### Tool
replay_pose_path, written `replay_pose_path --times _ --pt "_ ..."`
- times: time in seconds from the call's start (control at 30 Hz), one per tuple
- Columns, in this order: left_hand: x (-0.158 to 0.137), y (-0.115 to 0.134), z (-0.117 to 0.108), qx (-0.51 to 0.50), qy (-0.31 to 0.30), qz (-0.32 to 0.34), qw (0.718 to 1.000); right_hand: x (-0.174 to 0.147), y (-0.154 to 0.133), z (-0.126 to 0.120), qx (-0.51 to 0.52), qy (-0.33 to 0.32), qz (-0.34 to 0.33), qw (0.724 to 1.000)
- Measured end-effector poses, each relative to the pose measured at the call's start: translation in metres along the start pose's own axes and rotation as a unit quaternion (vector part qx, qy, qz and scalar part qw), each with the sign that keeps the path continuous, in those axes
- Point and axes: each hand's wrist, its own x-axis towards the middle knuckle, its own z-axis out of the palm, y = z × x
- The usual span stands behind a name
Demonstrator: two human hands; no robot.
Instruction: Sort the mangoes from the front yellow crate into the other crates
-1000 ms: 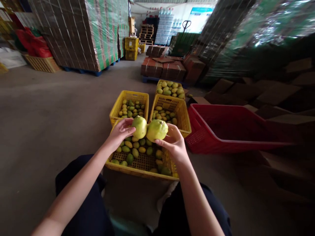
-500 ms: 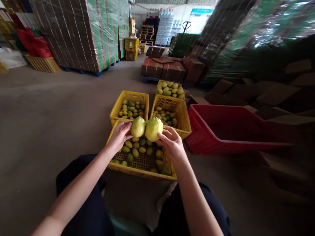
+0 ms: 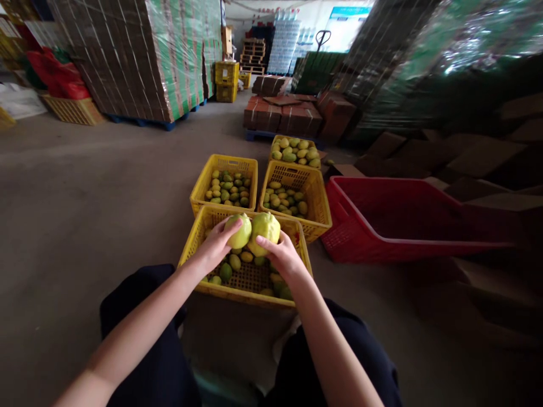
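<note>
My left hand is closed around a smooth yellow-green lemon, its thumb lying across the top. In my right hand is a larger, bumpier yellow-green lemon, gripped from the right and below. The two fruits are side by side, seemingly touching, above the nearest yellow crate. Several green and yellow lemons lie on that crate's slotted floor, partly hidden by my hands.
Behind stand a left yellow crate, a right yellow crate and a fuller far crate, all with lemons. A red basket is at right, beside loose cardboard. Wrapped pallet stacks rise behind.
Both hands have lowered slightly toward the near crate, still holding their lemons. The fruits have turned and come closer together, and my left thumb now lies over its fruit.
</note>
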Motion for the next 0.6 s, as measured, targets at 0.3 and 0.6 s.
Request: replay_pose_path --times 0.3,0.6 --pt "0.011 -0.004 -0.007 -0.149 0.114 -0.08 0.979 -0.004 0.017 0.015 0.075 -0.042 0.043 0.995" --pt "0.003 0.005 0.002 -0.178 0.18 -0.152 0.956 -0.001 0.018 0.022 0.215 -0.049 0.145 0.965"
